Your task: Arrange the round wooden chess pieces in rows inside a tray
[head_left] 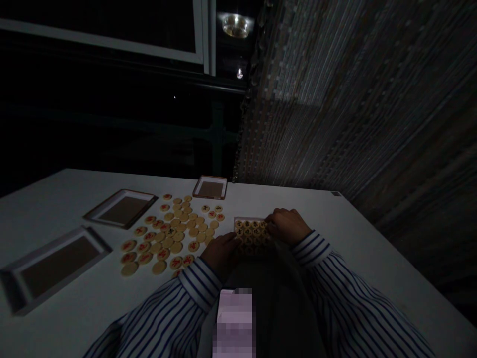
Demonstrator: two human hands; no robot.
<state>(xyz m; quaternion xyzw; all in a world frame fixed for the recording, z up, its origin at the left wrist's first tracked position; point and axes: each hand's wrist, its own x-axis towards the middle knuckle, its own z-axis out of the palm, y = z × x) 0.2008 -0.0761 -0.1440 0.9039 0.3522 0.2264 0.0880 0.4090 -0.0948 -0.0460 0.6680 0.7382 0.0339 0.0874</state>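
In front of me a small box (239,220) holds rows of round Chinese chess pieces (255,232) with black characters facing up. My left hand (222,252) grips the box's left side, its fingers along that edge. At the far right corner, the curled fingers of my right hand (287,225) press together over the row's end; whatever is under the fingertips is hidden. To the left of the box lie many loose Chinese chess pieces (176,236), some face down, others showing red or black characters.
Two shallow open trays or lids (128,193) (219,177) lie farther back on the white table (298,298). A longer open box (97,237) rests at the left. A bead-string curtain (316,99) hangs beyond the right side. A pixelated pink object (234,323) appears below my hands.
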